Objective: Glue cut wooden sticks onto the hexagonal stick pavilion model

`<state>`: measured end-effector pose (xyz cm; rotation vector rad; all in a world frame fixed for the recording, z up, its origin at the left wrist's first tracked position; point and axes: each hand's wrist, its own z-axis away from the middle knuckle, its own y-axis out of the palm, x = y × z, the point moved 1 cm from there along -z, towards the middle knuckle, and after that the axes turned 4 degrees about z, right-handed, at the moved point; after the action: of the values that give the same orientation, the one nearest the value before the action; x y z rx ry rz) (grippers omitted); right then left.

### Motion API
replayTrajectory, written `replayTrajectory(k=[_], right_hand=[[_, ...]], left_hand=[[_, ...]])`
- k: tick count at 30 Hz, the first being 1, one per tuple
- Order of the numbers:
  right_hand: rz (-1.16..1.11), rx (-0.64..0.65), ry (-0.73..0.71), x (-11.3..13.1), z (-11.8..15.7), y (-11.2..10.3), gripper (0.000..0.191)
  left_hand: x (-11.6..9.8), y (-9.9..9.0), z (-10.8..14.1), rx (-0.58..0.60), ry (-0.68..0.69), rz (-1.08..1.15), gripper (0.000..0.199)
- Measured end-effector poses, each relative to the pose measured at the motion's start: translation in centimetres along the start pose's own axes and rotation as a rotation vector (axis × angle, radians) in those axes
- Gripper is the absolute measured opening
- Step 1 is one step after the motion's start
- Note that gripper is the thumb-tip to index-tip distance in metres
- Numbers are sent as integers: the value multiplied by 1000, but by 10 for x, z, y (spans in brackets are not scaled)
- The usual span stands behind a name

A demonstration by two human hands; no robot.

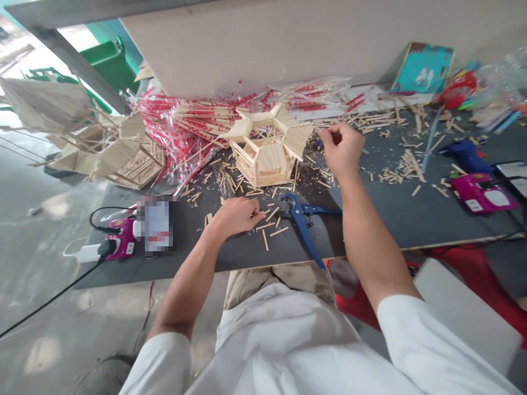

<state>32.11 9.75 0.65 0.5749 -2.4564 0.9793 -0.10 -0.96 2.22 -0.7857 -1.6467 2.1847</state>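
Observation:
My left hand (pixel 241 215) rests low over the dark table, its fingers closed on a short wooden stick (pixel 261 217) beside other loose cut pieces. Raised at the right of the wooden stick model (pixel 272 159) is my right hand (pixel 341 145), thumb and fingers pinched together; what they hold, if anything, is too small to name. The model stands upright on the table, with a layered base and flared panels on top. A blue cutter (pixel 303 219) lies open between my hands, near the front edge.
Red-tipped sticks in plastic (pixel 173 126) lie behind. A larger stick model (pixel 111 142) stands left. Pink power strips (pixel 123 238), a phone (pixel 158 226) and a blue glue gun (pixel 465 155) lie at the sides. Wood scraps (pixel 407 167) litter the table (pixel 382 219).

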Motion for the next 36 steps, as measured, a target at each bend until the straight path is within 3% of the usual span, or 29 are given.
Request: replayTrajectory(k=[4, 15, 20, 25, 36], right_hand=[[18, -106, -2, 2, 0, -1, 60], [28, -142, -2, 4, 4, 4, 60], [7, -119, -13, 3, 5, 6, 56], [0, -106, -34, 1, 7, 9, 49], [-11, -31, -35, -1, 9, 16, 45]], left_hand=[[-5, -1, 3, -10, 4, -64, 39], [1, -1, 2, 62, -39, 21, 34], [2, -7, 6, 99, 27, -20, 33], [1, -12, 8, 70, -33, -98, 36], [-2, -15, 9, -58, -170, 7, 28]])
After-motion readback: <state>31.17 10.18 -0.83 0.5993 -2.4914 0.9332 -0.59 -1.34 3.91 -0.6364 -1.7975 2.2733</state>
